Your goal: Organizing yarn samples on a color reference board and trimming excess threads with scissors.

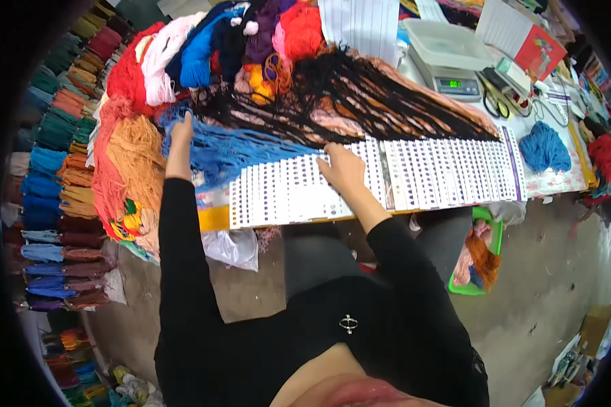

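Blue yarn (227, 150) spreads in long strands across the left part of the table, its ends running to the top edges of white punched cards (285, 193). My left hand (180, 132) is closed on the blue yarn at its far left end. At the right end of the blue strands, my right hand (345, 168) lies over the cards with bent fingers; what they grip is too small to make out. Black yarn (414, 108) fans out behind the cards to the right, its strands ending along their upper edge.
Red, white, blue and orange yarn skeins (139, 146) heap at the left and back. A digital scale (448, 74) with a clear tray, scissors (497, 102) and a blue yarn bundle (544, 147) are at right. A green basket (499, 237) stands below; yarn racks (47, 163) line the left.
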A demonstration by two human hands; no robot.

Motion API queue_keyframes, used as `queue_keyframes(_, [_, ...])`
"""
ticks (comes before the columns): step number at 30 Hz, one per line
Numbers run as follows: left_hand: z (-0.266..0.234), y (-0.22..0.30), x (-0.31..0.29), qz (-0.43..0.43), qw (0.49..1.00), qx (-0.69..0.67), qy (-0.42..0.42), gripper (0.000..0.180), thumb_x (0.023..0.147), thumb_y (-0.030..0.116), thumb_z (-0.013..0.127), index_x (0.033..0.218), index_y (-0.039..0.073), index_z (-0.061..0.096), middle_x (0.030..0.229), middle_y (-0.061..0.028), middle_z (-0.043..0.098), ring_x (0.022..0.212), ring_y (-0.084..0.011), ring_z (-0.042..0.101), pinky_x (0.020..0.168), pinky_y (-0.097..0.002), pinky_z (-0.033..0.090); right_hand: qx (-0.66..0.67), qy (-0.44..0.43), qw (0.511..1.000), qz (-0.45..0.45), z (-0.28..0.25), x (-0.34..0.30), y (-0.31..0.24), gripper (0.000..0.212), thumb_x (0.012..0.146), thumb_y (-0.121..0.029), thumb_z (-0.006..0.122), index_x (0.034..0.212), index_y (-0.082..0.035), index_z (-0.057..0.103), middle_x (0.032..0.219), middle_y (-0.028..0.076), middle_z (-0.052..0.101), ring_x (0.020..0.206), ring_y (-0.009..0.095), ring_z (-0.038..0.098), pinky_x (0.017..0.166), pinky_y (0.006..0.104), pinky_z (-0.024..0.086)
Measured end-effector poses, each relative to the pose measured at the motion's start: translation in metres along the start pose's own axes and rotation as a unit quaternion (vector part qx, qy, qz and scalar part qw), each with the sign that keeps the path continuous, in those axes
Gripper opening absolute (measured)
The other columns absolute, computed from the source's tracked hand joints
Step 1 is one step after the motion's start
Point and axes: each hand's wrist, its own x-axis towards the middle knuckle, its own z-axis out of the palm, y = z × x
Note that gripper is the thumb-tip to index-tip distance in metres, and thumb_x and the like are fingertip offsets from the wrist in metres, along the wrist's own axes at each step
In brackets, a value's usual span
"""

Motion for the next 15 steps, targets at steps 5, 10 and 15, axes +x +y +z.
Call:
queue_keyframes(5, [0.05, 0.139, -0.203, 0.117, 0.897, -0.345, -0.249, 0.062, 0.091, 0.056, 0.026, 0.121, 0.009, 0.054, 0.121, -0.0117, 0.055, 0.096, -0.0231, 0.054, 0.084, -0.0358, 0.037, 0.055, -0.063, 0.985, 0.153, -0.022, 0.002, 0.032, 0.026, 0.079, -0.034, 0.06, 0.091, -0.011, 0.063, 0.083, 0.008, 0.065, 0.073, 0.028, 0.062, 0.065, 0.0381, 0.046])
queue_keyframes(10, [0.059, 0.187, -0.305, 0.157, 0.783, -0.466, -0.382, 0.049, 0.096, 0.041, 0.029, 0.126, 0.005, 0.047, 0.129, -0.0068, 0.047, 0.118, -0.022, 0.043, 0.097, -0.0371, 0.034, 0.297, 0.003, 0.954, 0.044, -0.031, 0.01, 0.005, 0.018, 0.083, -0.021, 0.059, 0.09, -0.005, 0.064, 0.084, 0.01, 0.062, 0.075, 0.02, 0.06, 0.066, 0.0281, 0.046])
queue_keyframes(15, [0.073, 0.194, -0.326, 0.093, 0.684, -0.535, -0.488, 0.048, 0.096, 0.038, 0.032, 0.128, 0.004, 0.044, 0.126, -0.0069, 0.048, 0.115, -0.017, 0.045, 0.096, -0.0325, 0.034, 0.479, -0.084, 0.868, 0.104, -0.039, -0.006, -0.027, 0.014, 0.083, -0.013, 0.06, 0.088, 0.0, 0.061, 0.076, 0.003, 0.059, 0.063, 0.009, 0.053, 0.057, 0.0222, 0.042])
